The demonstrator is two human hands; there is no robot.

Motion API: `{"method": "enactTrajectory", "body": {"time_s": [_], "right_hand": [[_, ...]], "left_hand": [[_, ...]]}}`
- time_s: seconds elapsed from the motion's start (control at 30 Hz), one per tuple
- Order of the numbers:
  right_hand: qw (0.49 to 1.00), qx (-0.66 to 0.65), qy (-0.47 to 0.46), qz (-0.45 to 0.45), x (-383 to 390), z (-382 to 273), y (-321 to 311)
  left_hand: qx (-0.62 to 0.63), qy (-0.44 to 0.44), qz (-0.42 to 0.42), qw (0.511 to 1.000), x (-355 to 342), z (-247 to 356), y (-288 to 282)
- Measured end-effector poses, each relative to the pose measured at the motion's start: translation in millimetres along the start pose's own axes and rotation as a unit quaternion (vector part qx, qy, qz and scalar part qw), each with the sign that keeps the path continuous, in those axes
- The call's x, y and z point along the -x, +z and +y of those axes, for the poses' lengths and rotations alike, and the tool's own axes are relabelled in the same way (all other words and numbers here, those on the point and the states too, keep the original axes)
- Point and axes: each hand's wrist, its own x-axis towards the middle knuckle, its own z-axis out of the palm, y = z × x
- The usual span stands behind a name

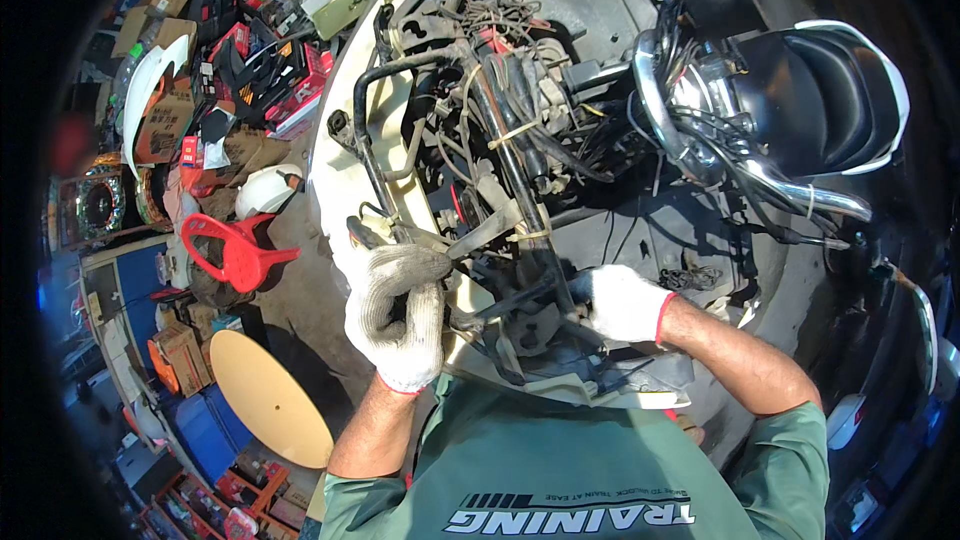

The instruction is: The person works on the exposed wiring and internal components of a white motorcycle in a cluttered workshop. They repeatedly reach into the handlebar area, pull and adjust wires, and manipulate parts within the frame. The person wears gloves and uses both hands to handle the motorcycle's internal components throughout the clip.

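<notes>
A partly stripped scooter frame (500,130) lies before me, with dark tubes, loose cables and cream body panels (345,165) along its left edge. My left hand (400,310), in a knitted work glove, is closed at the near left of the frame. Its fingertips pinch the lower end of a flat grey metal piece (485,233), which slants up to a dark tube. My right hand (622,305), gloved in white with a red cuff, reaches in beside the lower end of the dark frame tube (520,180). Its fingertips are hidden among the dark parts there.
Chrome handlebars (655,105) and a black-and-white front cowl (820,100) stand at the far right with bundled cables. On the left are a red plastic stool (235,250), a round tan tabletop (270,398), a white helmet-like shell (268,190) and piled cartons (165,125).
</notes>
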Motion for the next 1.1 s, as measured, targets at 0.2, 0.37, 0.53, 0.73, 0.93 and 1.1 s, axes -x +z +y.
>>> {"method": "enactTrajectory", "body": {"time_s": [0.2, 0.37, 0.53, 0.73, 0.93, 1.1], "right_hand": [[0.995, 0.051, 0.074, -0.031, 7.3, -3.5, -6.6], [0.995, -0.096, -0.021, 0.028, 37.0, -13.8, -37.5], [0.970, -0.155, 0.000, 0.189, 90.0, -12.7, -37.4], [0.875, -0.328, 0.067, 0.349, 133.4, -0.9, 3.8], [0.813, -0.409, 0.039, 0.412, 126.9, 1.0, 10.0], [0.719, -0.554, -0.008, 0.419, 104.8, -6.4, -14.7]], "left_hand": [[0.004, 0.016, -0.015, 1.000, 1.6, -2.3, -2.3], [0.005, 0.022, -0.008, 1.000, 0.0, -0.2, 2.2], [0.002, -0.015, -0.012, 1.000, 2.0, 8.8, 2.8], [-0.013, -0.009, -0.038, 0.999, -10.8, 2.9, 2.0], [-0.086, 0.010, -0.228, 0.970, -58.3, 46.4, 35.1], [-0.294, 0.136, -0.285, 0.902, -95.7, 27.1, 97.7]]}}
